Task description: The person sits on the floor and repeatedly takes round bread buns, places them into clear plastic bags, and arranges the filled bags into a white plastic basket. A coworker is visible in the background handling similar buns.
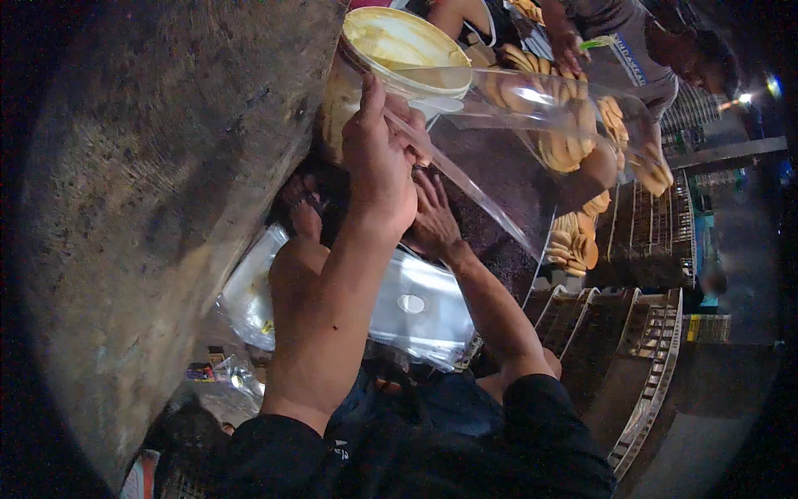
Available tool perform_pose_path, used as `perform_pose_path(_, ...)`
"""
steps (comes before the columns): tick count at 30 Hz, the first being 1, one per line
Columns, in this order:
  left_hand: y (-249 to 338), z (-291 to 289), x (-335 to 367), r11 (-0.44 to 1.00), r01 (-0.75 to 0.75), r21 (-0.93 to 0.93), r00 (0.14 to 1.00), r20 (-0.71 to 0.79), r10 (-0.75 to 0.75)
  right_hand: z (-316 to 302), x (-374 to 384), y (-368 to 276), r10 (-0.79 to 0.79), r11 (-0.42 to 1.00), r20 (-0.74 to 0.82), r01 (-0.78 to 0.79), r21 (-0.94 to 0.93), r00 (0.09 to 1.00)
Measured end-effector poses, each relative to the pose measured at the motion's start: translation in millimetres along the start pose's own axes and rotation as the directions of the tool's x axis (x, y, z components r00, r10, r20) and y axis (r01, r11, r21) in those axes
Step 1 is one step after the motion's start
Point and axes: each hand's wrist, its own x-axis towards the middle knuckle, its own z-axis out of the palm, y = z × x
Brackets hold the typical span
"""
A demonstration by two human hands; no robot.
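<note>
Dark sleeves come up from the bottom. Just past them, flat clear bags (pixel 416 312) lie stacked on the lap. Above the stack, the left hand (pixel 378 158) is closed on the mouth of one clear bag (pixel 532 141), holding it open. The right hand (pixel 432 216) sits under it, fingers spread. Round biscuits (pixel 565 150) seem to be inside already, though it is hard to tell. The bag is not closed yet, and many flat bags wait.

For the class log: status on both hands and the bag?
Left hand grips clear bag. Right hand under it, touching. Biscuits inside. Tub close behind.
</note>
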Motion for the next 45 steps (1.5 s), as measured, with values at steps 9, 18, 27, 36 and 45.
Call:
perform_pose_path(9,-2,-4,3,0.999,0.043,-0.021,0.999,-0.032,-0.044,21,9,61,0.38,0.896,-0.049,-0.381,-0.229,0.924)
perform_pose_path(18,-11,-1,1,0.999,0.035,0.027,0.999,0.03,-0.036,-18,-120,109,0.769,0.61,-0.115,-0.776,-0.162,0.628)
perform_pose_path(27,-28,6,-7,0.984,0.02,0.176,1.0,0.008,-0.022,-41,-241,73,0.589,0.592,0.648,-0.804,0.062,0.483)
perform_pose_path(36,-60,-21,-75,0.781,0.165,0.603,0.94,0.143,-0.309,-11,-169,74,0.558,0.805,-0.178,-0.477,0.353,0.81)
perform_pose_path(45,-118,-158,-150,0.392,0.028,0.92,0.998,-0.006,-0.056,-125,-177,97,0.75,0.531,0.026,-0.624,0.573,0.661)
